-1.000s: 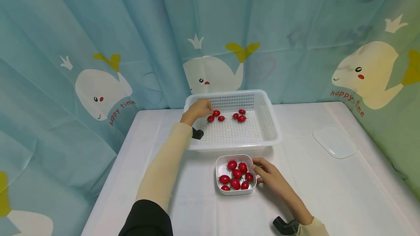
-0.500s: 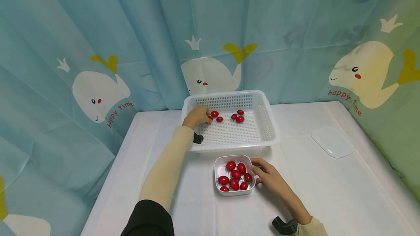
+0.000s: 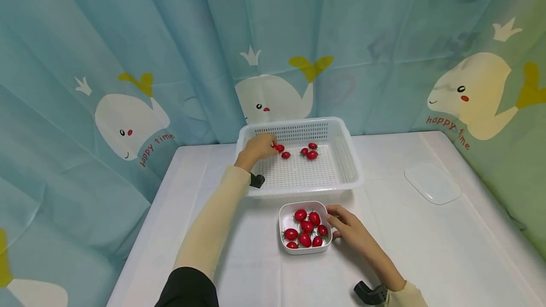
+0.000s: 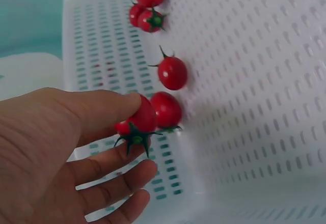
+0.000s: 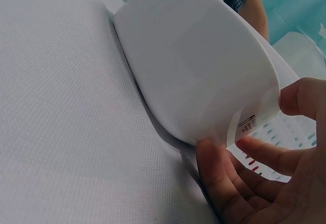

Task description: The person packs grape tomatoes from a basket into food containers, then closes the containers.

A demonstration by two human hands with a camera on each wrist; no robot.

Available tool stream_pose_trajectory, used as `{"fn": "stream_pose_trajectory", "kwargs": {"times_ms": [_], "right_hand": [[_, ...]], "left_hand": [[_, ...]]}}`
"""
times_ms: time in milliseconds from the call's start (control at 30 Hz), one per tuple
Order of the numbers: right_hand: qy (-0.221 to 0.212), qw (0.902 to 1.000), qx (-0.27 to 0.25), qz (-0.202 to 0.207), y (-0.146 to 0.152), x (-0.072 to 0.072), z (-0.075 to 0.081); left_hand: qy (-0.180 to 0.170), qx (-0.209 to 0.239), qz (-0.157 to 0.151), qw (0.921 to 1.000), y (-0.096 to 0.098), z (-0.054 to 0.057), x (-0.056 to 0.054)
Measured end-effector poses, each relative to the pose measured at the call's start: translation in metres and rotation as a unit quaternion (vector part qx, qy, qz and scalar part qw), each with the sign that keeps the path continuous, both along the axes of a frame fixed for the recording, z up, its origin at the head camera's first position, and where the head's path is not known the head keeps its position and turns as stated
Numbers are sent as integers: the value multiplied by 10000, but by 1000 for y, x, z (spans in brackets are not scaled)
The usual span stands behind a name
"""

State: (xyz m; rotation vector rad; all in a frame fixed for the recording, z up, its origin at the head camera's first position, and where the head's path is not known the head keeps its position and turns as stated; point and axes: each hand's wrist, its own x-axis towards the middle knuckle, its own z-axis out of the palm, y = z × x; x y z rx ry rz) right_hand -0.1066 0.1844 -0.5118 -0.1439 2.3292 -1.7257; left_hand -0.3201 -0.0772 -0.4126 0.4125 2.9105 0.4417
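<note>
My left hand (image 3: 259,148) reaches into the back left of a white perforated plastic basket (image 3: 298,188). In the left wrist view it pinches a cherry tomato (image 4: 143,118) with a green stem between thumb and forefinger; the other fingers are spread loosely. Right behind that one lies another cherry tomato (image 4: 166,111), and several more are in the basket. My right hand (image 3: 347,226) holds the right side of a small white box (image 3: 308,251), thumb at its rim and fingers against the outer wall. Several cherry tomatoes (image 3: 306,226) lie inside the box.
A clear lid (image 3: 432,185) lies on the white-covered table (image 3: 426,250) at the right. Behind the basket hangs a blue curtain (image 3: 192,37) with whale prints. The basket's raised rim stands between the left forearm and the tomatoes.
My left hand has come down onto the leftmost cherry tomato in the basket, pinched it and lifted it slightly. The right hand stays on the small box.
</note>
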Motion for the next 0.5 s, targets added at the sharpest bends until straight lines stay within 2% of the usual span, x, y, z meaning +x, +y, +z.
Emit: {"fn": "stream_pose_trajectory", "kwargs": {"times_ms": [167,333,500], "right_hand": [[18,10000,-74,48,1,0,1],[45,9998,-160,100,3,-1,-1],[55,9998,-147,112,3,-1,-3]], "left_hand": [[99,94,-200,9997,1,3,4],[303,151,-431,9985,3,12,7],[401,403,-484,9972,0,21,12]]}}
